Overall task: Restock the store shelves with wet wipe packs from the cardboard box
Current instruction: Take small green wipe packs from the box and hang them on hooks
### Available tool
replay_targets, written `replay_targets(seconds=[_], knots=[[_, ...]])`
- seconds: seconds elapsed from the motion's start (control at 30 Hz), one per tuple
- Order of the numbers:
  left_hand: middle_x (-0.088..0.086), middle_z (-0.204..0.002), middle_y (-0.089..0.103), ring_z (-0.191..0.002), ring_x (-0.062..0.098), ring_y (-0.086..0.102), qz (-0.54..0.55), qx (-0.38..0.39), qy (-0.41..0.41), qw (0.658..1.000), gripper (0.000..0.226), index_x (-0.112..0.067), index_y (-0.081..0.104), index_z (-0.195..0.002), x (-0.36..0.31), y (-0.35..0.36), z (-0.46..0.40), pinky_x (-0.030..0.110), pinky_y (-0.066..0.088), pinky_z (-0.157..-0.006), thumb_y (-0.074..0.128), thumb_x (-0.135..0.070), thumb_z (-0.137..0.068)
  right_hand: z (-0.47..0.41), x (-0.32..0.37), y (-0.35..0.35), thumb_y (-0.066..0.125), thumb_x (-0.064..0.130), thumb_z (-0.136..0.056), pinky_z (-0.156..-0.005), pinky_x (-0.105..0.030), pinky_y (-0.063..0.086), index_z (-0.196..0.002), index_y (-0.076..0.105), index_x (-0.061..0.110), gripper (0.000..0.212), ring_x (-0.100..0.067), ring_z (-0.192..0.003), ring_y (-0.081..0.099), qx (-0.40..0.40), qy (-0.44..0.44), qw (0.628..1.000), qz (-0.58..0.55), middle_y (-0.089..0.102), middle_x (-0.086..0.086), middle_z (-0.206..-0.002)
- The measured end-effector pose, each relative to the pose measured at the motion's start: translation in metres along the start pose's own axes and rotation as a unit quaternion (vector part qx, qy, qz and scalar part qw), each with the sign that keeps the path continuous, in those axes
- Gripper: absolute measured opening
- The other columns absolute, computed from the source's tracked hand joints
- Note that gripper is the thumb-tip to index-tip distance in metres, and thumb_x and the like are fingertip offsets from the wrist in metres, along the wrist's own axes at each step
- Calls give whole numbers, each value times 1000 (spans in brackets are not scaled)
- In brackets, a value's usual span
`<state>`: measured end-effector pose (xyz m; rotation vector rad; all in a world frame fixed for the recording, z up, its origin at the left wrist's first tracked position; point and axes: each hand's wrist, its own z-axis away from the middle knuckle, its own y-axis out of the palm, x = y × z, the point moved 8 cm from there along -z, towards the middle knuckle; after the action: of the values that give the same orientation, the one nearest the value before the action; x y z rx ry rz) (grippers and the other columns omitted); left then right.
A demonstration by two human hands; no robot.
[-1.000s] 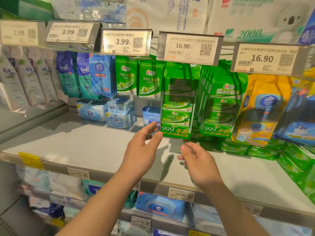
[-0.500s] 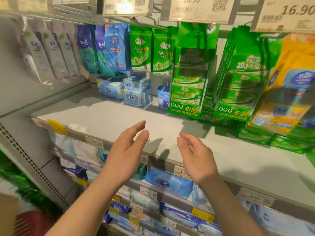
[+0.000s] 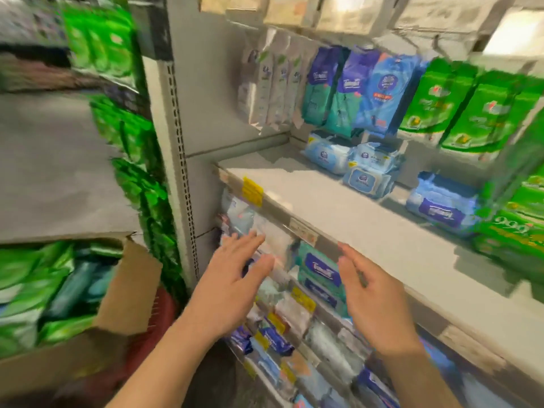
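Both hands, left hand [image 3: 228, 285] and right hand [image 3: 372, 301], hung spread and empty before the grey metal shelf [image 3: 338, 201]; the brown cardboard box [image 3: 129, 290] of green wet wipe packs [image 3: 35, 278] stood left.

my head has swung left and down, so the box [image 3: 117, 293] of green packs [image 3: 32, 290] now shows at my left; my left hand [image 3: 229, 287] and right hand [image 3: 374, 301], empty with fingers straight, have dropped from the shelf [image 3: 368, 231] to below its edge

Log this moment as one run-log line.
left hand: open, empty | right hand: open, empty | cardboard box: open, green packs inside, lower left | shelf: mostly bare
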<state>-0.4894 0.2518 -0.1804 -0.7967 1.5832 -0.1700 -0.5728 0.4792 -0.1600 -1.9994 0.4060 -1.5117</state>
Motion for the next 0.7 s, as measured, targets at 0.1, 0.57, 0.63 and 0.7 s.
replay_targets(seconds=[0.1,0.57,0.63,0.7], knots=[[-30,-158,17,-153,-1,-2,-36,-26,-41,998,79,-43,35,-154,40,-56,19,24,1,-122,30,-84,-87,0,44,66,44,53,-100,-118,-24,31,-147,52,38,49,3,-139,40,68,-49,996,43,48,23,-148],[-24,-167,-4,-156,14,-13,-109,-149,-275,944,103,-49,4,-160,235,-251,143,46,3,-128,3,-99,-69,34,169,336,38,60,-100,-126,-34,20,-155,35,45,58,-9,-154,22,298,-132,939,105,33,23,-160],[-24,-167,-2,-156,13,-12,-92,-163,-297,936,105,-47,6,-160,253,-266,156,44,3,-128,6,-99,-69,39,181,363,34,66,-96,-127,-35,17,-156,32,46,62,-8,-155,16,331,-129,930,95,29,25,-161],[-23,-168,-1,-156,12,-10,-83,-174,-313,930,108,-46,8,-161,271,-279,162,44,2,-128,5,-101,-68,40,194,386,26,76,-85,-127,-42,20,-156,30,48,76,-8,-155,18,348,-148,921,94,27,24,-163]])
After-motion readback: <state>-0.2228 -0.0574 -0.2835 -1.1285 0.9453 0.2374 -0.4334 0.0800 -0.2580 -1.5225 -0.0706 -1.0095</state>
